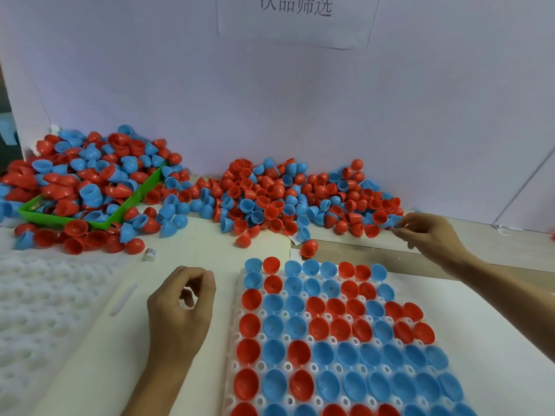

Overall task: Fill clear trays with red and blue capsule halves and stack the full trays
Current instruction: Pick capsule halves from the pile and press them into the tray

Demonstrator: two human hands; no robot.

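A clear tray (237, 337) lies in front of me, its pockets holding red and blue capsule halves, open side up. Loose red and blue halves form a heap (288, 199) along the back wall. My right hand (426, 232) reaches to the heap's right end and pinches a blue capsule half (394, 220) between thumb and fingertips. My left hand (180, 304) hovers just left of the tray, fingers curled toward the thumb with nothing visible in them.
A green bin (72, 219) heaped with halves sits at the back left, with more spilled around it. White foam sheeting (45, 304) with dimples covers the left side. A small white object (150, 254) lies near the bin. One red half (309, 248) rests just beyond the tray.
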